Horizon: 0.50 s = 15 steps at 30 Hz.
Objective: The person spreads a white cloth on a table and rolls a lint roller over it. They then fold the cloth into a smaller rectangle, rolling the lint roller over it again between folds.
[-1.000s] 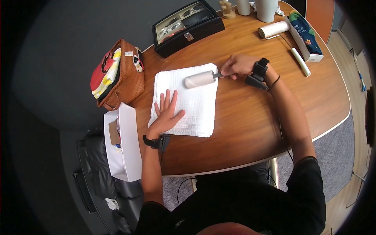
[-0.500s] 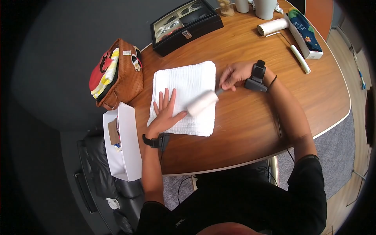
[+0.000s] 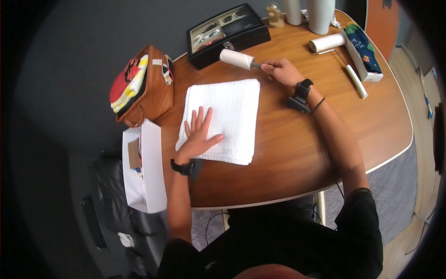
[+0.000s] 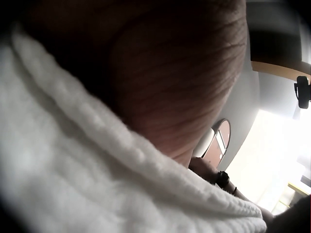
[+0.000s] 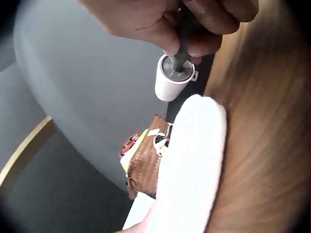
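Observation:
A folded white cloth lies on the wooden table. My left hand rests flat on its left part, fingers spread. In the left wrist view the palm's edge sits right at the cloth's thick folded edge. Beyond the cloth's far edge, my right hand grips the dark handle of a lint roller. Its pale roll points left, raised in front of the black glasses case. In the right wrist view thumb and fingers close round the handle, and the roller's grey end cap faces the camera.
A black glasses case stands at the back. At left are a woven basket of folded fabrics and a white box. Back right holds another roller, a box with socks and a grey-white vase.
The lint roller has swung from over the cloth, near the left thumb, up and away past the far edge, lifted by the right hand. The left hand stays on the cloth.

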Tool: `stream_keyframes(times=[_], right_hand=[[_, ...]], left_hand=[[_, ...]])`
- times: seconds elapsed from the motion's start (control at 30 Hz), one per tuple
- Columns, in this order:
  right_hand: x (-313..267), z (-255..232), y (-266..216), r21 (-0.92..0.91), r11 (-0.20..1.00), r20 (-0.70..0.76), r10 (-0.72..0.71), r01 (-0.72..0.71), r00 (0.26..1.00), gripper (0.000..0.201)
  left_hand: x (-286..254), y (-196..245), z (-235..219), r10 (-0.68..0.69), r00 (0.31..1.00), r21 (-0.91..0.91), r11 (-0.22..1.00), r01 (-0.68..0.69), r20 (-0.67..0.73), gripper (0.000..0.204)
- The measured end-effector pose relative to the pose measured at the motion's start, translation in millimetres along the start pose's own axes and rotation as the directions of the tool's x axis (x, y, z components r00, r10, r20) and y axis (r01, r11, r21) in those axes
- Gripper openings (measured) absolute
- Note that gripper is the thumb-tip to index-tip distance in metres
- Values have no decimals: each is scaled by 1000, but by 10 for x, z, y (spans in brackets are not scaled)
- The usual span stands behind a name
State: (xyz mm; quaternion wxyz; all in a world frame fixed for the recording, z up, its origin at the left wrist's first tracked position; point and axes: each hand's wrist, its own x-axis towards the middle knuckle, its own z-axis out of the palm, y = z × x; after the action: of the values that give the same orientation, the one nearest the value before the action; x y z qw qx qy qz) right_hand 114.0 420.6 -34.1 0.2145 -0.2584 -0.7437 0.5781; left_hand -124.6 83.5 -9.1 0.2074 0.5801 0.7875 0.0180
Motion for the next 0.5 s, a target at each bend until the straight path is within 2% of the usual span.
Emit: stream_keyframes(times=[0.03,0.07,0.13,0.17,0.23,0.27,0.3,0.37,0.4,0.43,0.5], right_hand=[[-11,28,-65,88,996,25,3,-5,1000,33],[-19,40,-98,77,997,47,-2,-2,999,33],[-58,50,-142,-3,1000,349,-8,10,937,30],[-76,98,-157,-19,1000,371,-5,13,929,30],[-104,178,-183,-215,975,142,-32,62,989,30],[-107,195,-199,-532,828,-23,-224,178,974,30],[-122,165,-220,-552,810,13,-230,198,973,30],[-178,111,-407,-499,834,37,-249,234,968,31],[-217,98,-516,-334,935,93,-94,120,991,33],[-233,123,-550,-351,927,118,-100,135,988,33],[-253,182,-562,-90,977,161,-178,194,971,34]], left_hand=[[-1,-19,8,3,1000,24,1000,-3,-8,107],[0,-41,24,-13,1000,9,1000,13,-18,107],[-1,-71,66,37,997,-12,999,-38,-68,110],[-7,-88,84,21,996,-33,999,-24,-81,110],[9,-116,139,36,993,-15,999,-38,-115,110],[-20,-70,118,19,992,11,1000,-18,-124,107],[-37,-37,106,1,989,-24,1000,-4,-147,107],[-36,-40,89,12,994,17,1000,-10,-113,107],[-45,-51,96,19,992,0,1000,-19,-124,107],[-44,-62,109,3,990,-22,1000,-7,-142,107],[-47,-85,129,23,990,8,1000,-22,-138,111]])
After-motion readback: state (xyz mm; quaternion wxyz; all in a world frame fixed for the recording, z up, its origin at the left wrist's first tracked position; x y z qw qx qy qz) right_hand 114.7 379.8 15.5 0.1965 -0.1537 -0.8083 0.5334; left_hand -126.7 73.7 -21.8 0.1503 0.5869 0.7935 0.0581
